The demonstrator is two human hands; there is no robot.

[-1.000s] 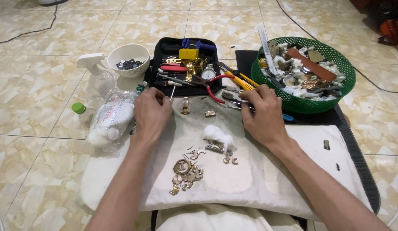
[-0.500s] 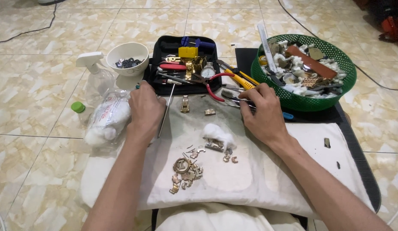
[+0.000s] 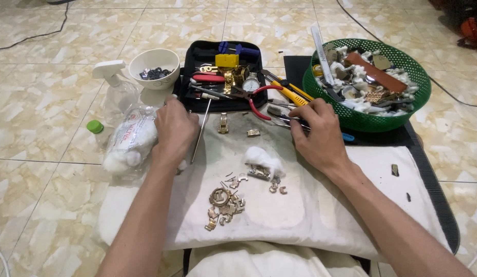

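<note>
- While the person sits on the tiled floor, both hands rest on a white cloth spread in front of the body.
- Left hand lies with curled fingers against a clear plastic bag of cotton, touching its right side; whether it grips anything, the view does not tell.
- Just beside this hand, a thin metal rod lies on the cloth, pointing toward the black tool case.
- Right hand is loosely closed, its fingertips on some dark metal tools at the far edge of the cloth; it is not clear if it holds 1 of them.
- Red-handled pliers and a yellow-handled tool lie between the case and the right hand.
- Near the middle of the cloth are a tuft of white cotton and a heap of small gold metal parts.
- On the left stand a white bowl with dark small pieces, a clear spray bottle and a green cap.
- On the right, a green basket full of mixed parts stands close behind the right hand.
</note>
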